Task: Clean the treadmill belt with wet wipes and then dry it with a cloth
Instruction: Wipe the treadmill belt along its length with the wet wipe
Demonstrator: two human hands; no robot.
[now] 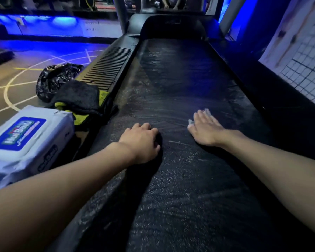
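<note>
At the left, the pack of wet wipes (25,135) is cut off by the frame edge. Beside it the cloth (78,99) lies crumpled on the floor; it is judged soft and light, easily taken by any fold. The left hand (140,142) is rested on the treadmill belt (180,79) with fingers clenched; nothing is seen inside. The right hand (205,128) is pressed flat, fingers released, on a wet wipe (207,111), which is thin, limp and probably slippery. Most of it is hidden under the palm.
</note>
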